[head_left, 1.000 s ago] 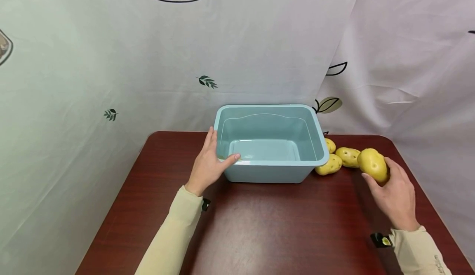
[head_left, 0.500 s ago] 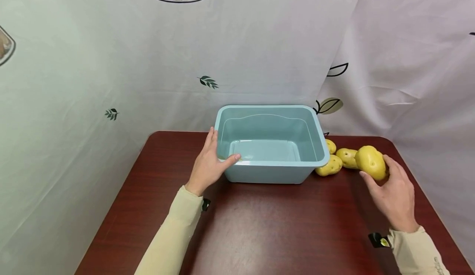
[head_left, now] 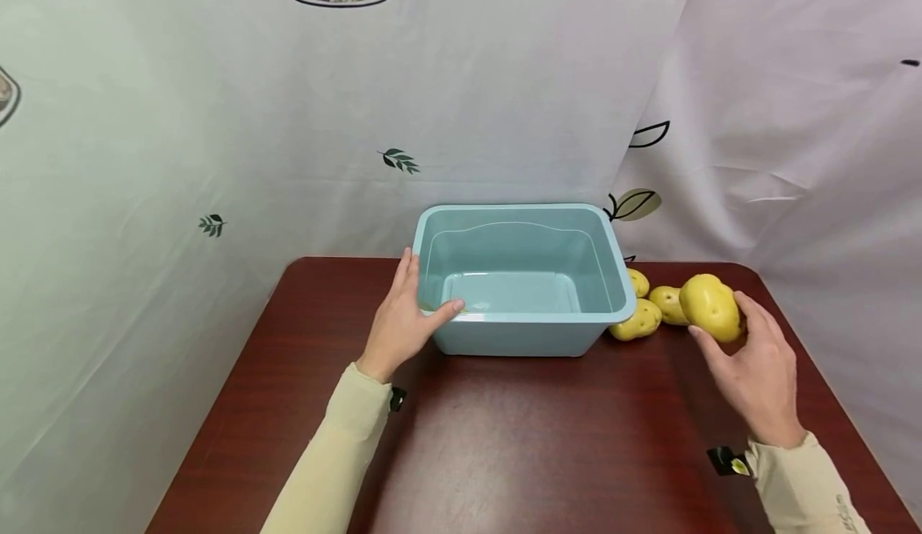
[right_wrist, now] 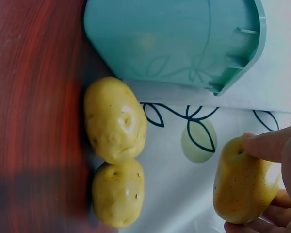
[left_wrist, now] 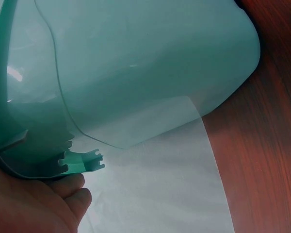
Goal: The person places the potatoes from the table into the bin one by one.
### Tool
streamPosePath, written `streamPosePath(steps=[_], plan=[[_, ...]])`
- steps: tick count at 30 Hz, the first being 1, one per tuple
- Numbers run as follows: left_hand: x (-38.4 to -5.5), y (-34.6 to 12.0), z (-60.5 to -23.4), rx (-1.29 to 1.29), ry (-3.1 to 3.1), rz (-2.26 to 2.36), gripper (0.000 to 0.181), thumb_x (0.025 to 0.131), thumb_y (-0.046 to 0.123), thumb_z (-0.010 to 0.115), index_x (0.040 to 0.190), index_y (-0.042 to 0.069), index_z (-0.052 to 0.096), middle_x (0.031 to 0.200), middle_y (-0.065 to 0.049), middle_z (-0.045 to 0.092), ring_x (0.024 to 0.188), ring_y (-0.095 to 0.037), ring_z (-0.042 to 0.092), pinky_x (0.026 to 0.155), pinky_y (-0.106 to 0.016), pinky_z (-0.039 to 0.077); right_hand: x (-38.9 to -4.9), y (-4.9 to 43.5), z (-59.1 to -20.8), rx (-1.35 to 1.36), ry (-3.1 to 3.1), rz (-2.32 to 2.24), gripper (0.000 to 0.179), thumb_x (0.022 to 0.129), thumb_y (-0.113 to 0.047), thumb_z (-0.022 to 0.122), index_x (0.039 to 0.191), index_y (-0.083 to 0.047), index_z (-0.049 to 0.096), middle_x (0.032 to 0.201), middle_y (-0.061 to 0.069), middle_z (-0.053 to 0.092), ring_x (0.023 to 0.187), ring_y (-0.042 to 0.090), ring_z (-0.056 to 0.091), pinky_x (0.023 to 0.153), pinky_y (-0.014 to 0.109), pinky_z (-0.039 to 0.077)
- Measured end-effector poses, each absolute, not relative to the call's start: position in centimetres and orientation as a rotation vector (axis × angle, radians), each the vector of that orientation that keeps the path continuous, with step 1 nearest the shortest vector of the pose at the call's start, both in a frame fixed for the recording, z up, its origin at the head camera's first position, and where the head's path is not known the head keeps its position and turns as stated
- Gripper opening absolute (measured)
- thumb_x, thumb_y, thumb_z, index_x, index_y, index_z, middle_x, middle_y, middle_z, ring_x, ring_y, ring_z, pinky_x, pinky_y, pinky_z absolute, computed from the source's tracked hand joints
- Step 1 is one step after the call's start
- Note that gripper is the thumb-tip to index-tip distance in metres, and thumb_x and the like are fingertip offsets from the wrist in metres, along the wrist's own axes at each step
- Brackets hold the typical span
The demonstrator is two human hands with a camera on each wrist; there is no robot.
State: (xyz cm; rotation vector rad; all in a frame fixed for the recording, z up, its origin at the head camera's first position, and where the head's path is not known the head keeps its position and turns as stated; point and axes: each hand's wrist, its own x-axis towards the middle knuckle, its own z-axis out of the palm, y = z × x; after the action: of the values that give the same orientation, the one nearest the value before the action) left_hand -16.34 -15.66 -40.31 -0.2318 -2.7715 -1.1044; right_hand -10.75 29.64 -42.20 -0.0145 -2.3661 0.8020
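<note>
My right hand [head_left: 758, 370] holds a yellow potato [head_left: 709, 308] between thumb and fingers, raised off the table at the far right. In the right wrist view that potato [right_wrist: 243, 180] hangs apart from the two lying ones. My left hand [head_left: 402, 319] rests at the near left corner of a blue-green plastic basin [head_left: 533, 318]; its fingers lie straight along the left side and the thumb over the front rim. From the left wrist view, two fingertips [left_wrist: 77, 196] show just under the basin's rim. No potato is visible inside the basin.
Three potatoes lie right of the basin: one in front [head_left: 637, 320], one behind it [head_left: 638, 282] partly hidden by the rim, one farther right [head_left: 668, 304] partly covered by the held potato. The dark red wooden table [head_left: 504, 438] backs onto a printed white curtain [head_left: 519, 102].
My right hand has shifted slightly left and upward with the potato, which now overlaps more of the lying potato behind it. My left hand keeps its place at the basin's corner.
</note>
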Motion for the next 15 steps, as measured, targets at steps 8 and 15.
streamPosePath(steps=[8, 15], plan=[[-16.43, -15.64, -40.41, -0.221, -2.775, -1.099, 0.114, 0.083, 0.077, 0.06, 0.162, 0.008, 0.015, 0.169, 0.002, 0.002, 0.149, -0.025, 0.027, 0.107, -0.054, 0.04, -10.97, 28.98, -41.73, 0.007, -2.332, 0.809, 0.077, 0.073, -0.009, 0.086, 0.143, 0.0, 0.053, 0.138, 0.027, 0.055, 0.123, 0.05, 0.051, 0.097, 0.064, 0.038], [-16.45, -15.64, -40.48, -0.22, -2.773, -1.103, 0.113, 0.084, 0.076, 0.06, 0.162, 0.009, 0.014, 0.169, 0.003, 0.001, 0.15, -0.024, 0.027, 0.105, -0.053, 0.042, -11.13, 28.8, -41.61, 0.039, -2.305, 0.81, 0.079, 0.071, -0.008, 0.088, 0.142, 0.0, 0.054, 0.137, 0.027, 0.056, 0.123, 0.048, 0.051, 0.101, 0.06, 0.038]])
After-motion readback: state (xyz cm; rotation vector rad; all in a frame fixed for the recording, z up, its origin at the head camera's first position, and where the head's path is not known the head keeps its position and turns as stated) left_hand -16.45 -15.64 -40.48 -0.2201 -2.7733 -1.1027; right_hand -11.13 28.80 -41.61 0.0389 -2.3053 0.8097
